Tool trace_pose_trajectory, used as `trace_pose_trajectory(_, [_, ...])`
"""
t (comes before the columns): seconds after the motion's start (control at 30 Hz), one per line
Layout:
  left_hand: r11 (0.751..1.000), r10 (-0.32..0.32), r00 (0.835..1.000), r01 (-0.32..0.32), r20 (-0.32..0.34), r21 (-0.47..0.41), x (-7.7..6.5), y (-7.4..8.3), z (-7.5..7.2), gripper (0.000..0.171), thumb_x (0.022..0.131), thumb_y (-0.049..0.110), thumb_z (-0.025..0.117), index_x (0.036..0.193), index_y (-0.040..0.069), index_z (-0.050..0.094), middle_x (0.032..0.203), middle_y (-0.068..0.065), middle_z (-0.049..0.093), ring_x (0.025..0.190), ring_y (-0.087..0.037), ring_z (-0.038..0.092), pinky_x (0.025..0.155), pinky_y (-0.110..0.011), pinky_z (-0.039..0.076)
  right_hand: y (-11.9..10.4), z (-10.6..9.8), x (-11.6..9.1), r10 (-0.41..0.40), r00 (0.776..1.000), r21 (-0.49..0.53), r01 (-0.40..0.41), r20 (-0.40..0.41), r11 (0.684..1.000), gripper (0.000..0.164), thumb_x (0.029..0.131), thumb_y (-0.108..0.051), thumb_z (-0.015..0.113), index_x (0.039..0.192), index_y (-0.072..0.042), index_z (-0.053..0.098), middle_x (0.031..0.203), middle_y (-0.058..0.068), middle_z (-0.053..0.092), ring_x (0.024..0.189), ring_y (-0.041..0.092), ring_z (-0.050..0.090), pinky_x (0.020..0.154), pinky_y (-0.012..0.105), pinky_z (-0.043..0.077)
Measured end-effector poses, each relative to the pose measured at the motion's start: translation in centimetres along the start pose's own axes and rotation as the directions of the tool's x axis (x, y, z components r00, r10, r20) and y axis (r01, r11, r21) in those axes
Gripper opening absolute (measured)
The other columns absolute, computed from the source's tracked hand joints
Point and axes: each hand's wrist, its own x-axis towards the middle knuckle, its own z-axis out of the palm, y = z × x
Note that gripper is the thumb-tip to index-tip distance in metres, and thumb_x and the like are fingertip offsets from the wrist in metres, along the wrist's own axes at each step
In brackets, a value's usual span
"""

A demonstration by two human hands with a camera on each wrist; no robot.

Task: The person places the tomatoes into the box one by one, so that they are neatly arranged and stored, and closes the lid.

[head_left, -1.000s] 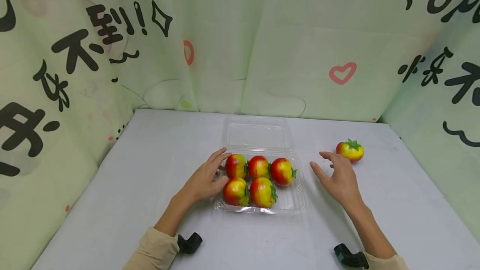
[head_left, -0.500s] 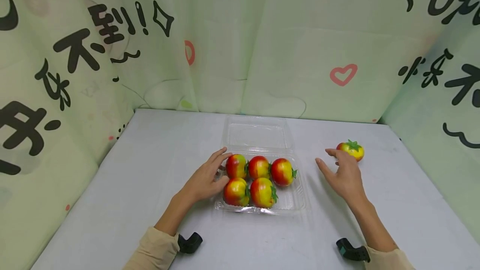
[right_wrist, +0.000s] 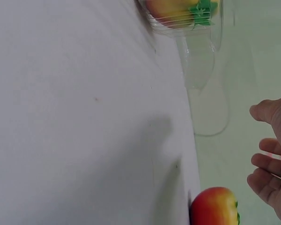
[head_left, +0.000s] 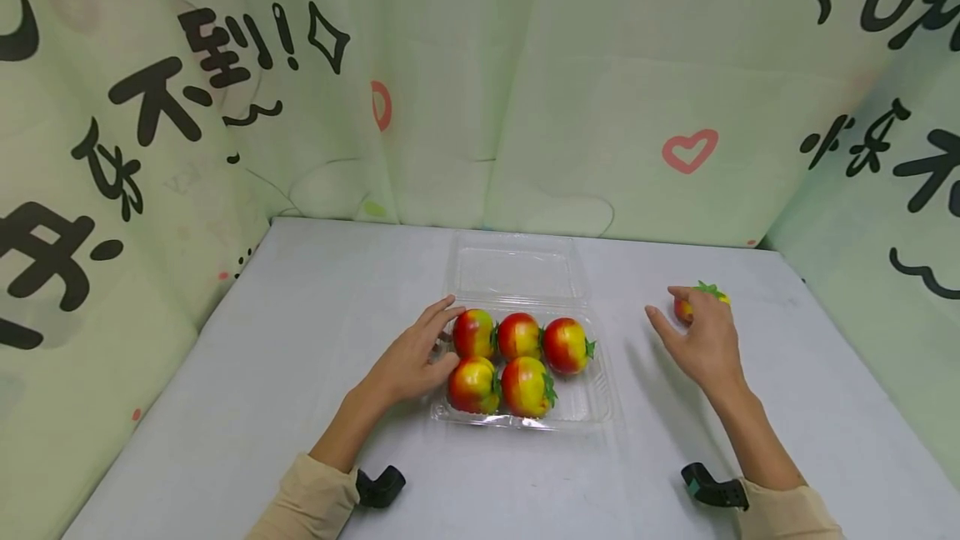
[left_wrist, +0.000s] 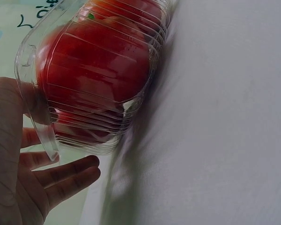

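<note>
A clear plastic clamshell box (head_left: 588, 407) lies with its lid (head_left: 517, 269) folded back. Several red-and-yellow fruits (head_left: 567, 346) with green leafy caps sit in its base. My left hand (head_left: 411, 361) rests at the box's left side, thumb near the front-left fruit (head_left: 472, 384). In the left wrist view, the thumb laps the rim (left_wrist: 23, 61) and the fingers (left_wrist: 68, 171) extend below it. My right hand (head_left: 703, 340), thumb and fingers apart, hovers over a loose fruit (head_left: 682, 310) and partly hides it. The right wrist view shows that fruit (right_wrist: 214, 206) apart from the fingers.
The white table (head_left: 315, 290) meets a pale green printed curtain (head_left: 585, 90) at its back and sides. A black band with a camera (head_left: 379, 487) sits on the left wrist, and another (head_left: 712, 487) on the right.
My right hand has moved right and away from me, so it now covers more of the loose fruit. The left hand, the box and its fruits have stayed put.
</note>
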Motion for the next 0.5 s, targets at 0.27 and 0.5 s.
trace_pose_trajectory(0.27, [1.0, 0.003, 1.0, -0.003, -0.006, -0.005, 0.0, 0.0, 0.0, 0.068, 0.086, 0.02, 0.06, 0.152, 0.01, 0.046, 0.164, -0.014, 0.034, 0.113, -0.029, 0.066, 0.095, -0.046, 0.058, 1.0, -0.3, 0.6, 0.07, 0.997, -0.018, -0.07, 0.012, 0.997, 0.047, 0.088, -0.015, 0.076, 0.124, 0.013, 0.061, 0.119, 0.037, 0.061, 0.111, 0.054, 0.048, 0.092, 0.068, 0.043])
trace_pose_trajectory(0.5, [1.0, 0.002, 1.0, -0.002, -0.006, 0.004, -0.1, 0.1, 0.0, 0.068, 0.087, 0.021, 0.06, 0.152, 0.01, 0.046, 0.164, -0.014, 0.034, 0.113, -0.029, 0.066, 0.096, -0.047, 0.057, 1.7, -0.5, 0.9, 0.114, 0.993, -0.042, -0.112, 0.041, 0.993, 0.05, 0.09, -0.018, 0.074, 0.128, 0.012, 0.058, 0.123, 0.036, 0.057, 0.113, 0.052, 0.045, 0.083, 0.063, 0.046])
